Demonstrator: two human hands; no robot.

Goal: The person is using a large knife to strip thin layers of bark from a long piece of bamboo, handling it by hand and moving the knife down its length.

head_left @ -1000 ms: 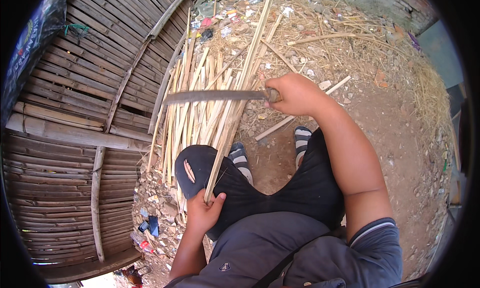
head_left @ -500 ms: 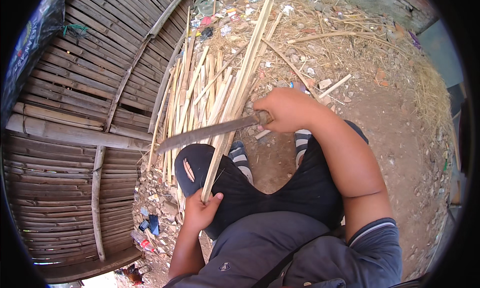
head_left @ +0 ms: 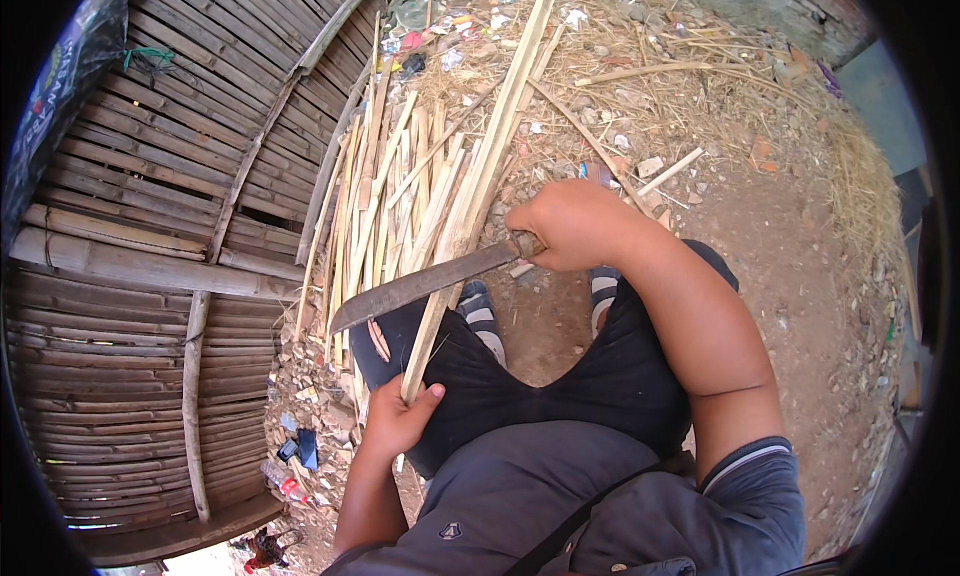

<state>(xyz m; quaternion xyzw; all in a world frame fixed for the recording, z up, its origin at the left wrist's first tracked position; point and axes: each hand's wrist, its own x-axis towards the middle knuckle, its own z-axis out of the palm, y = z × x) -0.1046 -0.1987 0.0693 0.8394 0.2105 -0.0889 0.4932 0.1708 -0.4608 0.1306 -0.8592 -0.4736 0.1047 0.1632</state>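
Note:
My right hand [head_left: 570,224] grips the handle of a machete [head_left: 430,284]. Its long, dark blade points left and lies across a pale bamboo strip [head_left: 490,156], above my left knee. Whether the edge touches the strip I cannot tell. The strip slants from my lap toward the far debris. My left hand [head_left: 402,416] is closed around its near end, thumb along the side. Beyond my left knee lies a pile of split bamboo strips [head_left: 390,196], most of them pointing away from me.
A bamboo slat wall [head_left: 120,216] rises on the left. Straw, stones and litter cover the far ground [head_left: 640,86]. A loose short stick [head_left: 672,172] lies beyond my right hand. A plastic bottle [head_left: 285,483] rests near the wall's foot. My sandalled feet [head_left: 482,321] are between the knees.
The machete's blade tip has swung slightly right and nearer to me, with more of the blade's flat showing. The strip's far end has dipped slightly. My left hand has barely moved.

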